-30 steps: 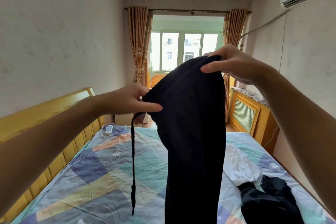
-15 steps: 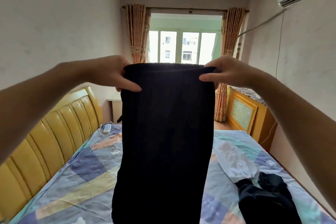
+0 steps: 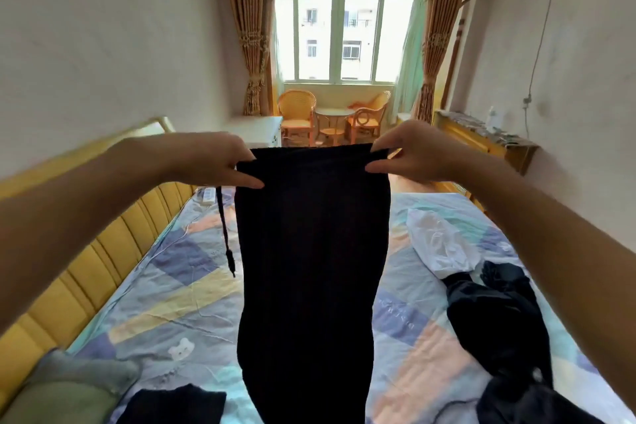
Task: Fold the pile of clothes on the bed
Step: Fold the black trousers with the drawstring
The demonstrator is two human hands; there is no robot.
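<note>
My left hand (image 3: pixel 206 162) and right hand (image 3: pixel 413 155) each pinch a top corner of the black pants (image 3: pixel 309 268) with curled fingers, hanging them above the bed (image 3: pixel 179 303); more clothes (image 3: pixel 495 313) lie right.

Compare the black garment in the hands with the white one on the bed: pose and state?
The black garment hangs stretched flat in the air, pinched at its top corners by the left hand and right hand; the white garment lies crumpled on the bed, untouched. The black one looks longer. Neither is folded yet.
</note>
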